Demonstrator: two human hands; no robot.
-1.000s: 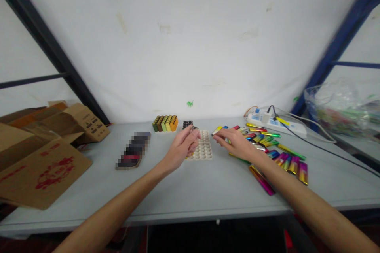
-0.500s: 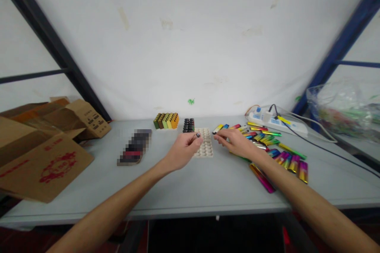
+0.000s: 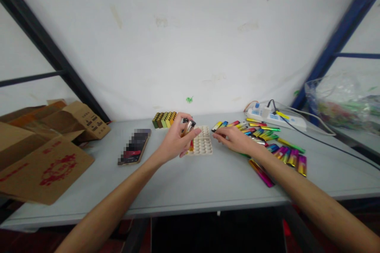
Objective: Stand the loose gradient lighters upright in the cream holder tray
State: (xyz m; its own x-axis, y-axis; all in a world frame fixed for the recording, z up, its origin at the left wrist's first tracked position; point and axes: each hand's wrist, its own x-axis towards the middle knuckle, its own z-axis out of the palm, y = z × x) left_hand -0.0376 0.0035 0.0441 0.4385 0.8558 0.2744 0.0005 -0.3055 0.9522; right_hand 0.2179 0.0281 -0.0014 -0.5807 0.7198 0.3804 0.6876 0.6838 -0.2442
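At the left edge of the cream tray (image 3: 205,151), our left hand (image 3: 173,141) has its fingers closed around a shiny lighter (image 3: 189,127), the long axis tilted, capped end leaning up toward the tray. Just right of the tray, our right hand (image 3: 235,139), nearer the loose lighters (image 3: 261,173), pinches its fingers narrow at a yellow lighter (image 3: 219,125) slanting away from the tray; whether they grip it, we cannot tell. The grey counter (image 3: 192,185) runs under the tray, a white wall (image 3: 190,47) behind.

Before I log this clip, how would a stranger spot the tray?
Find the grey table, then the gap between the left hand and right hand. The off-white tray lies there; its rows of round pockets set it apart from the shiny lighters to its right.
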